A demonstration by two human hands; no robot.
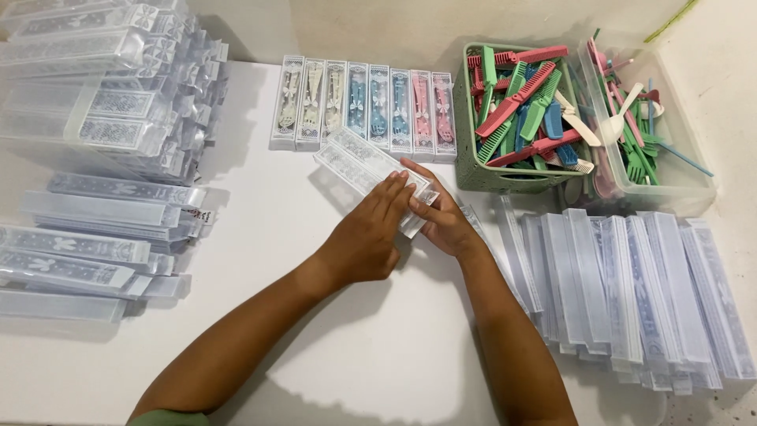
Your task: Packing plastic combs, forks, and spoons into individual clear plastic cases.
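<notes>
Pinching a clear plastic case (371, 169), left hand (369, 237) and right hand (443, 221) fingers meet.

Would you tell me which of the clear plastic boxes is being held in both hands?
The clear box lying slantwise mid-table, gripped by the left hand and right hand; the others sit stacked or lined up untouched.
</notes>
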